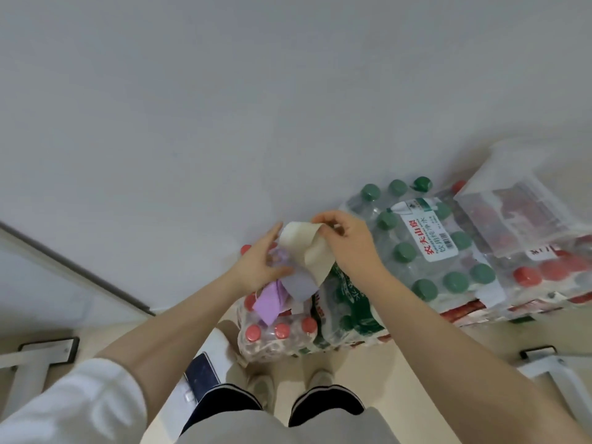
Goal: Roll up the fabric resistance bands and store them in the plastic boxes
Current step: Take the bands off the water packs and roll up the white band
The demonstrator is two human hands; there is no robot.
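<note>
- The right hand (347, 243) pinches the top edge of a cream band (307, 248) between thumb and fingers, raised in front of the person over shrink-wrapped packs of water bottles (416, 251).
- The left hand (261, 265) has its grip curled round what looks like a clear plastic box (278, 256), with a grey-lilac band (299, 283) and a purple band (269, 304) hanging just below it.
- The cream band droops in a loose curve, so I judge it light, soft and floppy; it should roll without resistance but will unroll if released.
- Best hold, in my judgement: pinch a short end flat, wind tightly, then keep fingers clamped on the roll until it sits in a box.
- The box is mostly hidden by the left palm; whether it has a lid or holds anything I cannot tell.
- How the two purple-toned bands are held is hidden behind the hand.
- Another clear container (512, 213) lies on the far packs, its contents blurred.
</note>
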